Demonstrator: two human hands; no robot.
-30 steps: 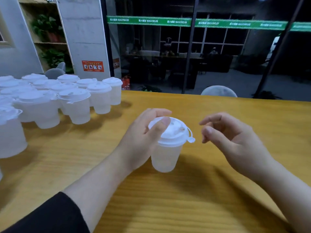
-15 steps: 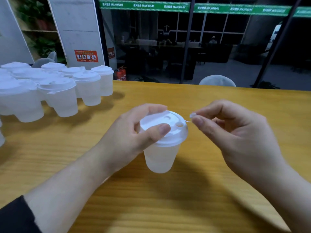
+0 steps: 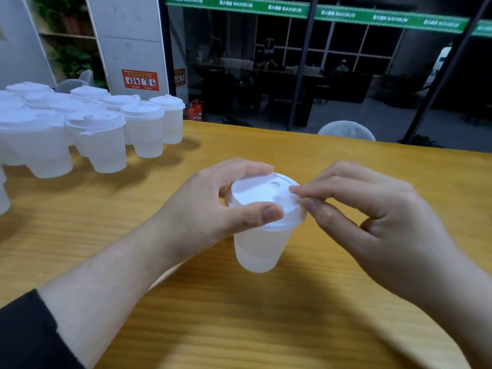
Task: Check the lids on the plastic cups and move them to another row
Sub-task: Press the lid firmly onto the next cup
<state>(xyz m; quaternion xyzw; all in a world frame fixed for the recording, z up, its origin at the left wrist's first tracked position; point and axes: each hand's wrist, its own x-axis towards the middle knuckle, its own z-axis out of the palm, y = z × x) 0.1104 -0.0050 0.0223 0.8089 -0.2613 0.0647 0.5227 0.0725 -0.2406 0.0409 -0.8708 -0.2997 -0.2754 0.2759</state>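
A translucent plastic cup (image 3: pixel 259 250) with a white lid (image 3: pixel 262 199) stands on the wooden table (image 3: pixel 266 315) in the middle of the view. My left hand (image 3: pixel 213 209) grips the cup at its rim, thumb in front and fingers behind the lid. My right hand (image 3: pixel 367 217) pinches the lid's small plug tab at the right edge of the lid, between thumb and forefinger, over a hole in the lid.
Several more lidded white cups (image 3: pixel 106 139) stand clustered at the table's far left. Beyond the far table edge are a grey chair back (image 3: pixel 346 130), a glass wall and a red fire extinguisher (image 3: pixel 194 110).
My right hand came in from the right, took the tab that hung off the lid's side, and carried it up onto the lid. The left hand keeps its hold on the cup.
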